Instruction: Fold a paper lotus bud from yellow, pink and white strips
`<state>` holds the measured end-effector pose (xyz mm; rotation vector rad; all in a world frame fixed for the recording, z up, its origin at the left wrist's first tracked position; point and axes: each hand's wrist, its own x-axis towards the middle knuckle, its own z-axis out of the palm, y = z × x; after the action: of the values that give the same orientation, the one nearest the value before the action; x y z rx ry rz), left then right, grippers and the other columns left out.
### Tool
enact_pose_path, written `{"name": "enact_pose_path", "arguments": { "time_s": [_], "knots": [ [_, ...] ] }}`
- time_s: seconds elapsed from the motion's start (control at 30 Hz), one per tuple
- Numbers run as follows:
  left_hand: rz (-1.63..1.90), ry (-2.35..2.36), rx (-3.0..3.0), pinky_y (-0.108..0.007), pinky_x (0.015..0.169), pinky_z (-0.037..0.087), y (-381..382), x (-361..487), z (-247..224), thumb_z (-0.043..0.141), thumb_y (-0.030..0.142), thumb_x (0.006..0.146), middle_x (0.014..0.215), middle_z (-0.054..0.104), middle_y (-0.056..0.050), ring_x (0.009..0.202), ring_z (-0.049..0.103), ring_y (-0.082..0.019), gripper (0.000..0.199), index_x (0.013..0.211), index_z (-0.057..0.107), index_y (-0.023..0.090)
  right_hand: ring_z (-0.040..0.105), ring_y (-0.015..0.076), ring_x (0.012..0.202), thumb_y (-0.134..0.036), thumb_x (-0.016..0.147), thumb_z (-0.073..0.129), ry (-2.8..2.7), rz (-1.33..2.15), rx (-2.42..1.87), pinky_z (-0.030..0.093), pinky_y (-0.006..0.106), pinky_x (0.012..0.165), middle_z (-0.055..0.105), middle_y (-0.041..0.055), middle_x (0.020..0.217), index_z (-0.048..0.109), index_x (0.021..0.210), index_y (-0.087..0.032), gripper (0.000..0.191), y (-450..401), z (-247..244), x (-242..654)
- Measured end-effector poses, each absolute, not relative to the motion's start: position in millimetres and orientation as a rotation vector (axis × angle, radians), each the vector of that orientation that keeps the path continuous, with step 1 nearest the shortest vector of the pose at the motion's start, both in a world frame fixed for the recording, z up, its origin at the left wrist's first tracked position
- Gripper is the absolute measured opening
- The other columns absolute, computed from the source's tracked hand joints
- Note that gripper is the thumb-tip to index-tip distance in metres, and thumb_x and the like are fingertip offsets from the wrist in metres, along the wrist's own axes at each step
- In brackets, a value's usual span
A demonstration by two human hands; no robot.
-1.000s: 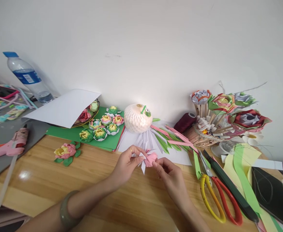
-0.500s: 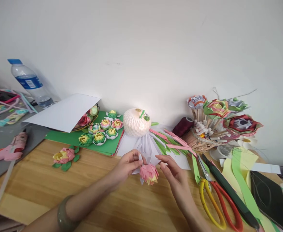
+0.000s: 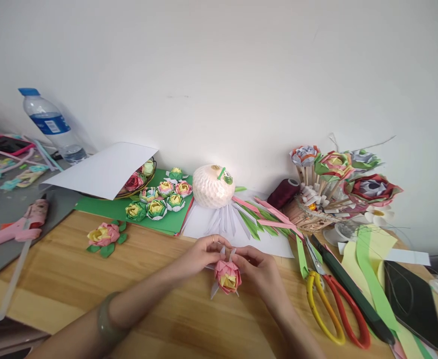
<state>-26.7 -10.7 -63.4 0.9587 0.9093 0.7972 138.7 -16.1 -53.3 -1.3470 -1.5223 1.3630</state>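
Observation:
A pink paper flower [image 3: 228,277] with a yellow centre hangs between my hands above the wooden table. White paper strips stick out behind and below it. My left hand [image 3: 208,253] pinches the flower's white strips at the upper left, a ring on one finger. At the upper right edge, the fingertips of my right hand [image 3: 255,265] close on the flower's paper; which piece they pinch is partly hidden. Beyond my hands, loose white strips [image 3: 222,223] fan out on a white sheet, beside a whitish textured round object [image 3: 213,186].
Left: a pink paper flower with green leaves [image 3: 104,236], a pink glue gun [image 3: 20,227] and a water bottle [image 3: 53,124]. Several small paper flowers stand on green card [image 3: 166,227]. Right: scissors [image 3: 326,289], a dark green cutter [image 3: 353,289], a black tablet-like slab [image 3: 413,304] and a basket of paper flowers [image 3: 309,219].
My right hand has moved left onto the flower's paper and closed its fingers. The flower has tilted, so its yellow centre faces me more. My view has shifted slightly.

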Motion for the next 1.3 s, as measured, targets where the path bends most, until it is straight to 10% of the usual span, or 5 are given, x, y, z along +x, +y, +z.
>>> {"name": "enact_pose_path", "arguments": {
  "time_s": [0.27,1.3],
  "knots": [
    [0.76,0.918,1.351,-0.028,0.083,0.042,-11.7,-27.1,-64.1,0.053,0.018,0.074,0.101,0.067,-0.005,0.095,0.058,-0.019,0.028,0.099,0.066,0.017,0.061,0.0191,0.069,-0.037,0.073,0.061,-1.581,1.18,-1.429,0.046,0.028,0.062,0.069,0.0073,0.078,0.07,0.078,-0.016,0.023,-17.6,-64.4,139.4],
    [0.78,1.071,1.22,-0.02,0.054,0.039,-12.1,-30.9,-61.3,0.063,0.016,0.061,0.061,0.06,0.0,0.056,0.052,-0.009,0.007,0.066,0.062,0.012,0.055,0.0121,0.059,-0.033,0.075,0.059,-1.664,1.44,-1.288,0.043,0.024,0.057,0.062,0.0016,0.066,0.061,0.077,-0.014,0.019,-18.9,-53.7,141.4]
  ]
}}
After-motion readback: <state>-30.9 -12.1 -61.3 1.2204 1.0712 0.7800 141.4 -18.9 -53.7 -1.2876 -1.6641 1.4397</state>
